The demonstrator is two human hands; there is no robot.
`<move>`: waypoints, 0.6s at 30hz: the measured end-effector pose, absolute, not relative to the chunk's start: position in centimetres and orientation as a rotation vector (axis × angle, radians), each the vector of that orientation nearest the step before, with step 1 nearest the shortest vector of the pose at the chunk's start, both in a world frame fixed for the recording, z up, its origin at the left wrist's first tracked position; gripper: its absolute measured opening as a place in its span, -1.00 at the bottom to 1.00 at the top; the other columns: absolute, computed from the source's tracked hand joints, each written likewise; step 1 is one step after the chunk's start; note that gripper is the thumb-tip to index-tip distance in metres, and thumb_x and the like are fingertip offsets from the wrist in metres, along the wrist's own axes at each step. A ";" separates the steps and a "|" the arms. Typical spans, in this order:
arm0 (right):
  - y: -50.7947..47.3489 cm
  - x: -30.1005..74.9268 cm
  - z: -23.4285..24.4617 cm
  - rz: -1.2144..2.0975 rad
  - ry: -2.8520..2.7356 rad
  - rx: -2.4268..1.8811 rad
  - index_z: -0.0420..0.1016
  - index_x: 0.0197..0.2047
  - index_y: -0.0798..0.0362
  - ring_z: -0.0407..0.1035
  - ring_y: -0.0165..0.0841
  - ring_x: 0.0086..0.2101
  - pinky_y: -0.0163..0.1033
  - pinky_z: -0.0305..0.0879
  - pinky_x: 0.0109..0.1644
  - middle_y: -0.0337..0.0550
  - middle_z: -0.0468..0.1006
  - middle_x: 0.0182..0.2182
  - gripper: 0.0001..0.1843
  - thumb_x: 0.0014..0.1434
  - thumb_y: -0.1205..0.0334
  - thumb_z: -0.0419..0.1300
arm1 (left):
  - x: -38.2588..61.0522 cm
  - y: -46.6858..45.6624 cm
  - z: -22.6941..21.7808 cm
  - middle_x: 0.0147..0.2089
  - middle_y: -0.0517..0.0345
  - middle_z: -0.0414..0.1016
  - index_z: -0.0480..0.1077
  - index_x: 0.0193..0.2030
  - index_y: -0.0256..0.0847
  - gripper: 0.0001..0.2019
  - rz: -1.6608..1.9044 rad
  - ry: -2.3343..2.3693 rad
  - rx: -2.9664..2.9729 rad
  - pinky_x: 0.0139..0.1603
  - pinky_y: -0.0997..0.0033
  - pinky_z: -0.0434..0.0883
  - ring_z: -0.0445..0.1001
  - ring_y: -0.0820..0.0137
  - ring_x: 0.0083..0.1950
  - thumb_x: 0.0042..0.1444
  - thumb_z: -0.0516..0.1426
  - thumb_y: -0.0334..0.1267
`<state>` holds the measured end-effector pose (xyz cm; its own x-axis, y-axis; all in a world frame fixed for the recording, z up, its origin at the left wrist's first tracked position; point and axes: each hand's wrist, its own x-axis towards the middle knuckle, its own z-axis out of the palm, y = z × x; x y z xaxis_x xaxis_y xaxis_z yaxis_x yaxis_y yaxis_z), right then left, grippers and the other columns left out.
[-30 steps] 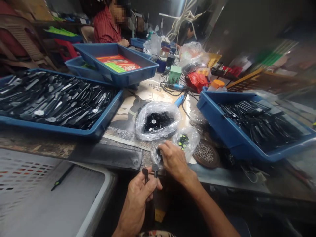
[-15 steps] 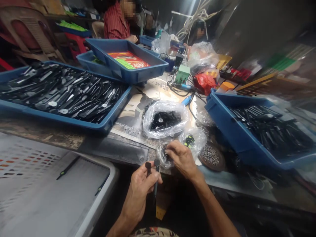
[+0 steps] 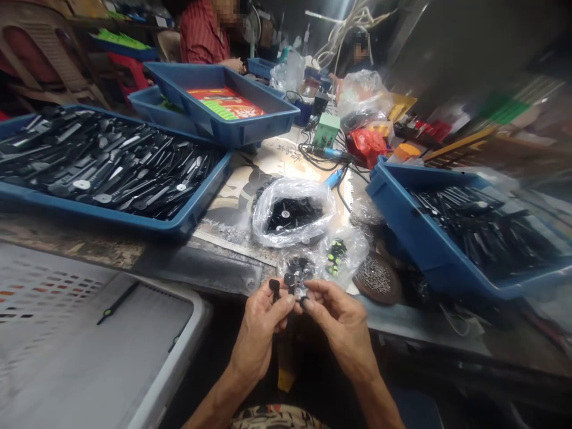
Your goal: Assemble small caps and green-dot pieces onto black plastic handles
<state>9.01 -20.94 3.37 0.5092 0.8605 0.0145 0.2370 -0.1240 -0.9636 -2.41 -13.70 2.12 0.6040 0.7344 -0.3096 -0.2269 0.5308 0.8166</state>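
Observation:
My left hand [image 3: 261, 330] is closed round two thin black tool parts [image 3: 280, 286] whose round ends stick up above its fingers. My right hand [image 3: 342, 325] pinches a small dark piece [image 3: 304, 301] right beside those ends, fingertips nearly touching the left thumb. Just beyond both hands lies a small clear bag of black round parts [image 3: 298, 268]. Next to it sits a bag with green-dotted pieces [image 3: 338, 257], and farther back a larger clear bag of black discs [image 3: 290, 211].
Blue trays of black tool parts stand at left [image 3: 111, 161] and right [image 3: 469, 226]; another blue tray [image 3: 214, 107] is behind. A white perforated crate [image 3: 89, 333] sits at my lower left. A round dish of small screws [image 3: 378, 277], cables and a co-worker in a red shirt [image 3: 201, 36] are beyond.
My right hand drew back from the small bag with a dark piece and came up against my left hand. The left hand rose slightly, still holding the two parts.

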 end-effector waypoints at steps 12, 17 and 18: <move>-22.9 9.9 2.3 0.826 -0.897 -1.649 0.46 -0.24 0.09 0.31 -0.43 -0.49 -0.36 0.22 -0.42 -0.23 0.45 -0.49 -0.86 0.11 0.25 0.15 | -2.5 -14.6 1.9 -0.47 0.23 0.35 0.30 -0.31 -0.26 -0.91 0.482 0.709 1.064 -0.45 0.57 0.16 0.24 0.51 -0.43 0.09 0.10 -0.28; -23.3 10.5 2.2 0.843 -0.692 -1.567 0.39 -0.30 0.08 0.21 -0.50 -0.55 -0.42 0.11 -0.53 -0.27 0.40 -0.53 -0.82 0.15 0.13 0.17 | -2.5 -15.1 1.6 -0.50 0.23 0.39 0.31 -0.29 -0.25 -0.90 0.380 0.704 1.122 -0.43 0.57 0.18 0.25 0.51 -0.43 0.08 0.10 -0.28; -23.3 10.5 2.3 0.815 -0.686 -1.579 0.40 -0.32 0.08 0.18 -0.52 -0.55 -0.43 0.10 -0.52 -0.28 0.37 -0.54 -0.81 0.15 0.12 0.17 | -2.5 -15.2 1.6 -0.50 0.23 0.40 0.31 -0.29 -0.25 -0.91 0.367 0.698 1.132 -0.43 0.57 0.17 0.25 0.51 -0.44 0.08 0.10 -0.29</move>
<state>10.55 -23.33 2.25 0.5844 0.8009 -0.1304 -0.0077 -0.1552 -0.9878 -2.47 -15.20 1.55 0.7351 0.5976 -0.3203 0.0751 0.3977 0.9144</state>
